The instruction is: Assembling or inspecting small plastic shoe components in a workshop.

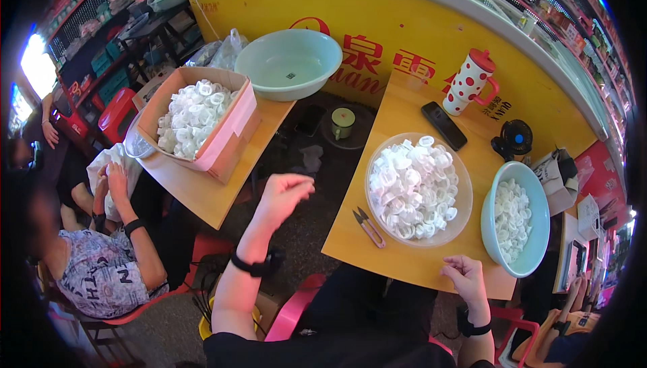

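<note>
My left hand [286, 198] is raised over the gap between two tables, fingers curled together. My right hand [465, 279] hovers by the front edge of the right table, thumb and fingers bent into a pinch. Whatever either might hold is too small or hidden to make out. A clear round tray [465, 216] heaped with small white plastic parts [411, 186] lies beyond my right hand. Left of the tray rest thread snips [369, 228], their blades pointing away from me. A light-blue basin [493, 240] with more white parts stands to the right.
A cardboard box [232, 132] of white parts and a pale green basin [290, 88] occupy the left table [222, 199]. At the back right are a phone [444, 126], a polka-dot tumbler [466, 85] and a small black fan [515, 137]. One person [101, 260] sits at left, another [569, 327] at right.
</note>
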A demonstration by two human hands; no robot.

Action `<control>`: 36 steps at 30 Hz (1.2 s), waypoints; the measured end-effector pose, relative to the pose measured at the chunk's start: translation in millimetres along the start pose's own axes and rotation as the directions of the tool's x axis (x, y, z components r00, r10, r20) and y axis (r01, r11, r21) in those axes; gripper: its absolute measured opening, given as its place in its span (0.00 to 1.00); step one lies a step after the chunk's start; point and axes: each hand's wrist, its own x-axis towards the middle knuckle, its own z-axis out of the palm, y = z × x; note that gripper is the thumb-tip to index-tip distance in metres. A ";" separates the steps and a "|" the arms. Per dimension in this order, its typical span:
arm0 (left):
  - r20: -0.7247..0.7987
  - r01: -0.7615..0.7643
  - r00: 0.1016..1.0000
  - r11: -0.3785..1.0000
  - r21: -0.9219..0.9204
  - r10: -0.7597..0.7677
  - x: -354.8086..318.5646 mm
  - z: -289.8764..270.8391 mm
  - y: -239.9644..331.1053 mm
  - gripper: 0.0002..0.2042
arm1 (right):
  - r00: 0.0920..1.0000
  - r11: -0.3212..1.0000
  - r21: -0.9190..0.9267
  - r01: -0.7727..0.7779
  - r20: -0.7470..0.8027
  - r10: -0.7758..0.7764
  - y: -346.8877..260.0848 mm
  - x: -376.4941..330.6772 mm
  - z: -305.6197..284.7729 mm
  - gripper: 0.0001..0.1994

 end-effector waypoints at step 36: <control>-0.473 0.323 0.877 0.627 0.709 0.083 269.7 78.5 -149.0 0.17 | 0.936 0.918 0.207 -0.338 0.176 0.304 15.5 43.5 -15.8 0.07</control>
